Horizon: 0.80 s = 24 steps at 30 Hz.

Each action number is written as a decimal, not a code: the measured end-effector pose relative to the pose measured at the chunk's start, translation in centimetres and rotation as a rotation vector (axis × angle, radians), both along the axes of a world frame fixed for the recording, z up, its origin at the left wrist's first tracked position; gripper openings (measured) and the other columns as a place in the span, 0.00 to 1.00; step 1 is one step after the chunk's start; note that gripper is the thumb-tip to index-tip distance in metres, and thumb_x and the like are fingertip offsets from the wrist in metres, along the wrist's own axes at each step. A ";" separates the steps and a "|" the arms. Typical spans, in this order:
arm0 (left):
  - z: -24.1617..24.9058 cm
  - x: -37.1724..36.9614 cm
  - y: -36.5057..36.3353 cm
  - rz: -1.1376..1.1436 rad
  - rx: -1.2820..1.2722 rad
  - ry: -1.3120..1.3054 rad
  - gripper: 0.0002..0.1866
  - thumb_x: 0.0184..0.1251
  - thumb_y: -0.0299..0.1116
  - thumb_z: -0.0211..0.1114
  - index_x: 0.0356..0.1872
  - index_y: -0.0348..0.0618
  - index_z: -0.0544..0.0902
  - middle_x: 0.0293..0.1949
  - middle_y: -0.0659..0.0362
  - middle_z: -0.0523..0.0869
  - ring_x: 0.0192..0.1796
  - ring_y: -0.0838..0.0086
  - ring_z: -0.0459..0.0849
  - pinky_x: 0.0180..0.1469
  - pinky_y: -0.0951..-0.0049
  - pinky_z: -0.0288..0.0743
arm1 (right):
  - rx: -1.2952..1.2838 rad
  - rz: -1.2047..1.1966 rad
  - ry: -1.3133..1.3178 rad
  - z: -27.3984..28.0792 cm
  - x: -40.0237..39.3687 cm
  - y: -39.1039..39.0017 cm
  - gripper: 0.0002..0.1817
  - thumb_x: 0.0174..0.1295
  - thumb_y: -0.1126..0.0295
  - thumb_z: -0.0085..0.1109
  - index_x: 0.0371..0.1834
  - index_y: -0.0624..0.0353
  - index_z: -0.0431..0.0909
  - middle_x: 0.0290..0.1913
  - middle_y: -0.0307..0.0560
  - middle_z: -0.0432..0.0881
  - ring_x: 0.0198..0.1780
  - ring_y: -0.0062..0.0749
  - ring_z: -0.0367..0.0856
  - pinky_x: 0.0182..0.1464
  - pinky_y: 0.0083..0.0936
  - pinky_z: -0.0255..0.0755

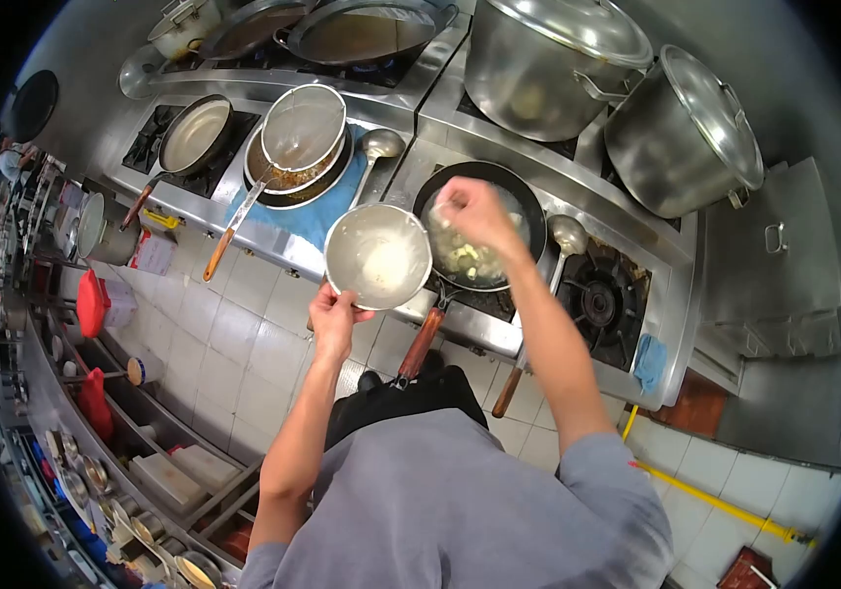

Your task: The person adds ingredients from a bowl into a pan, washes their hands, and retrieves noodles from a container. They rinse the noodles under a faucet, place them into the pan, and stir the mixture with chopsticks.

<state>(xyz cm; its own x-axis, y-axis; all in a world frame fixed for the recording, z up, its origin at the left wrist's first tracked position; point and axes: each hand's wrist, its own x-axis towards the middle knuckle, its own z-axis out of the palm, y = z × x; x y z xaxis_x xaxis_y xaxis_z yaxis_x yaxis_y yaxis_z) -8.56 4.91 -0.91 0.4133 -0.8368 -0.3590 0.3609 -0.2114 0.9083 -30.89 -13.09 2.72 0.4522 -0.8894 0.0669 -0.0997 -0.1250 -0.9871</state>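
My left hand (pixel 336 312) grips the rim of a metal bowl (pixel 354 275), tilted toward me, with a pale white substance (pixel 382 263) in its bottom. Just right of the bowl, my right hand (pixel 477 210) hovers over a black frying pan (pixel 535 211). Its fingers are drawn together; what they hold, if anything, I cannot make out. Pale yellowish pieces of food (pixel 471 261) lie in the pan, partly covered by my hand. The pan's wooden handle (pixel 421 346) points toward me.
Left on the stove, a strainer (pixel 304 126) rests over a pan near a ladle (pixel 381 145) and a blue cloth (pixel 298 231). Another ladle (pixel 568 236) lies right of the frying pan, beside a burner (pixel 601 302). Large lidded pots (pixel 528 93) stand behind. Shelves (pixel 136 422) run along the left.
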 end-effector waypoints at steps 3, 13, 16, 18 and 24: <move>-1.3 1.8 1.6 0.003 0.040 -0.025 0.04 0.63 0.22 0.57 0.36 0.33 0.79 0.28 0.59 0.81 0.24 0.79 0.81 0.29 0.75 0.86 | -0.083 -0.210 0.393 -1.7 -4.1 -3.5 0.06 0.48 0.74 0.65 0.30 0.61 0.82 0.26 0.45 0.84 0.29 0.26 0.83 0.34 0.25 0.74; -3.5 5.2 8.1 0.001 0.065 0.009 0.02 0.63 0.23 0.58 0.32 0.37 0.78 0.26 0.57 0.82 0.23 0.77 0.80 0.27 0.77 0.83 | -0.262 -0.548 0.594 -5.5 -7.6 -7.0 0.05 0.48 0.78 0.61 0.29 0.60 0.82 0.27 0.47 0.85 0.34 0.33 0.85 0.40 0.29 0.76; -5.0 7.2 10.0 -0.052 0.059 0.038 0.02 0.62 0.22 0.58 0.31 0.38 0.78 0.26 0.57 0.82 0.23 0.76 0.80 0.27 0.76 0.83 | -0.318 -0.616 0.489 -3.6 -7.9 -4.7 0.05 0.50 0.79 0.63 0.31 0.61 0.81 0.28 0.46 0.84 0.34 0.33 0.85 0.39 0.27 0.77; -6.0 8.8 11.0 -0.105 0.061 0.061 0.02 0.61 0.22 0.58 0.32 0.39 0.78 0.27 0.57 0.83 0.23 0.76 0.81 0.27 0.75 0.83 | -0.042 -0.708 0.102 -2.4 -7.9 -2.8 0.05 0.53 0.81 0.62 0.33 0.62 0.81 0.29 0.45 0.84 0.34 0.34 0.85 0.39 0.25 0.77; -8.2 12.5 13.7 -0.350 0.169 0.028 0.02 0.61 0.20 0.56 0.34 0.35 0.77 0.27 0.56 0.82 0.24 0.73 0.83 0.28 0.74 0.85 | 0.214 -0.760 -0.818 0.9 -8.0 8.3 0.10 0.61 0.81 0.62 0.44 0.65 0.74 0.43 0.49 0.81 0.45 0.34 0.83 0.52 0.27 0.81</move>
<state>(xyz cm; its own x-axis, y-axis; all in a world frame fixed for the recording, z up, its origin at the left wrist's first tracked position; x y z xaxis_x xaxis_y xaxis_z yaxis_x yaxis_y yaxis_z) 3.96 18.59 -9.06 0.1017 -0.8534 -0.5112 0.2646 -0.4721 0.8409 -38.87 -4.81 3.59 -0.3192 -0.9432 -0.0920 0.6064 -0.1286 -0.7847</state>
